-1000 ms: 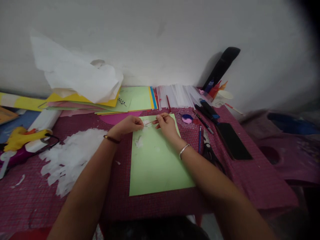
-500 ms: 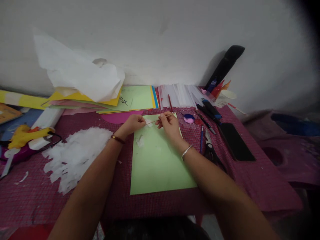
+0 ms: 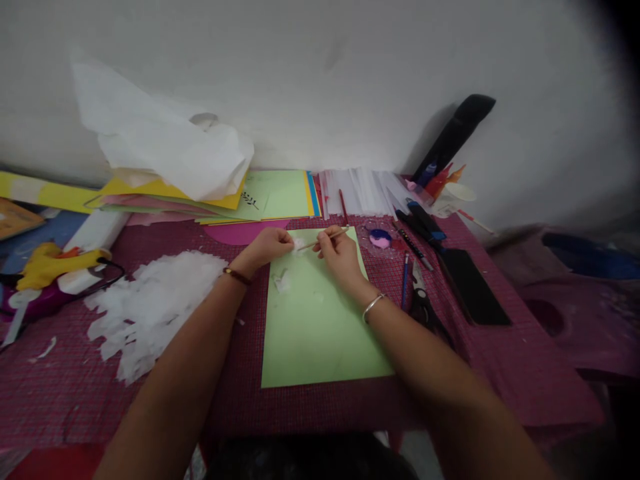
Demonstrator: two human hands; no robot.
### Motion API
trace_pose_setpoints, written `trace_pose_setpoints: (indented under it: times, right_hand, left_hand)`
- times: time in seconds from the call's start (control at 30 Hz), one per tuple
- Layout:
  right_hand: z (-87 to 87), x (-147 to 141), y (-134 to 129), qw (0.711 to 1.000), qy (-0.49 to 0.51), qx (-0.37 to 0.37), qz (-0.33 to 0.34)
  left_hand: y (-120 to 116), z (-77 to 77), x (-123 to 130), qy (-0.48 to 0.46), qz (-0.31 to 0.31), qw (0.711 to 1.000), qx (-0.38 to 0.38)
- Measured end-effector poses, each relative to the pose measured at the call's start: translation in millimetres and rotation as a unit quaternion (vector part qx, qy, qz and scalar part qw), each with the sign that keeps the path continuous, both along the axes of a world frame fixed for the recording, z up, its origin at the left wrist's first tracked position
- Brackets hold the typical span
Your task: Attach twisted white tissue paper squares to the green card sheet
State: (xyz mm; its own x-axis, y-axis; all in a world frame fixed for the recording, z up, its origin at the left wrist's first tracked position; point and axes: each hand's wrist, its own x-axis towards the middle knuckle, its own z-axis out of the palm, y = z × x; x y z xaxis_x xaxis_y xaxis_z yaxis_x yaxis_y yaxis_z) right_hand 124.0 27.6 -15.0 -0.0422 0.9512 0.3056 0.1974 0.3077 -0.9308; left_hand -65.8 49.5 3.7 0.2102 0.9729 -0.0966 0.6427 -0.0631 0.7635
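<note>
A thin stick [image 3: 309, 246] slants over the far left part of a pale green sheet [image 3: 320, 340], its lower end at a small white scrap [image 3: 299, 244]. The right hand [image 3: 340, 259] has its grip clamped on the stick, fingers and thumb pinched around it. The left hand [image 3: 269, 245] is at the sheet's far left corner, its fingertips drawn together just beside the scrap; whether its grip pinches anything is hard to tell. Another white scrap [image 3: 282, 282] lies on the sheet, nearer and slightly left. Left of the sheet, a heap of white paper pieces [image 3: 155, 300] spreads over the counter [image 3: 240, 407], with a yellow glue gun [image 3: 47, 267] farther left. To the right are a clear dish [image 3: 380, 238] with blue and pink contents, a blue pencil-like tool [image 3: 405, 280], scissors [image 3: 423, 303] and a dark flat slab [image 3: 475, 287]. Along the far side, a crumpled white sheet [image 3: 170, 153] tops coloured papers [image 3: 283, 193], and translucent strips [image 3: 357, 190] lie to their right.
</note>
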Motion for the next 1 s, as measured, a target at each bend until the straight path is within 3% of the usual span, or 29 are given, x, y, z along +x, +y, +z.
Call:
trace_pose_setpoints:
  times: [0.13,0.23,0.33,0.43,0.5,0.6,0.73,0.9,1.0]
  right_hand:
    - [-0.3,0.9,0.1,0.999,-0.053,0.004,0.006]
    - [2.3,1.2,-2.1,0.993,-0.113,0.031,0.012]
    - [8.9,0.3,-6.8,0.971,-0.217,0.09,0.037]
    - [16.6,-0.6,-12.1,0.938,-0.304,0.151,0.074]
    - [19.1,-0.1,-14.1,0.932,-0.313,0.162,0.086]
    - [17.0,1.7,-13.0,0.962,-0.236,0.12,0.063]
    - [10.0,2.2,-6.2,0.999,-0.034,0.011,0.016]
    - [9.4,2.4,3.4,0.991,0.124,-0.044,-0.013]
    - [12.9,5.2,7.3,0.978,0.188,-0.093,-0.024]
  left_hand:
    - [1.2,-0.6,-0.8,-0.028,-0.002,1.0,0.004]
    - [2.4,-1.2,-0.9,-0.07,0.035,0.997,-0.019]
    - [2.3,-0.2,-1.0,-0.089,0.062,0.993,-0.036]
    - [0.6,2.4,-2.2,-0.074,0.037,0.996,-0.027]
    - [-0.7,4.3,-3.1,-0.065,0.019,0.998,-0.019]
    - [-1.6,5.5,-3.3,-0.061,0.009,0.998,-0.021]
    - [-1.1,3.9,-0.9,-0.051,0.021,0.998,-0.016]
    - [1.5,-2.0,-1.4,-0.062,0.02,0.998,-0.016]
    - [0.9,2.5,-6.2,-0.073,0.029,0.997,-0.016]
